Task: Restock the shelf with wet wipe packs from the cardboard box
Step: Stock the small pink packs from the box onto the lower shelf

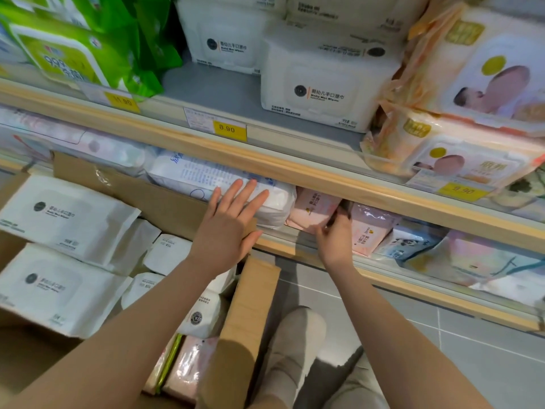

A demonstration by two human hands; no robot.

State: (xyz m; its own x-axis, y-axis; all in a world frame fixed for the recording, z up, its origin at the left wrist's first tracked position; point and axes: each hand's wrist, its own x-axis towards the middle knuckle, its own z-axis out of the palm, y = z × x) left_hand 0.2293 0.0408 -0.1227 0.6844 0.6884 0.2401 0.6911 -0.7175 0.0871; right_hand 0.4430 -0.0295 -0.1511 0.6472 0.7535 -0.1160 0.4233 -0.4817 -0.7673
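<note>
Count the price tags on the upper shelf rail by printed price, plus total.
11.90 tag: 1
8.90 tag: 1
9.90 tag: 1
Total: 3 yellow price tags on the upper shelf rail.

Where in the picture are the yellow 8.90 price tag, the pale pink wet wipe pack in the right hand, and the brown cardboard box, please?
yellow 8.90 price tag [229,129]: head view, on the printed number.
pale pink wet wipe pack [312,212]: head view, on its front face.
brown cardboard box [250,305]: head view, on its right flap.
</note>
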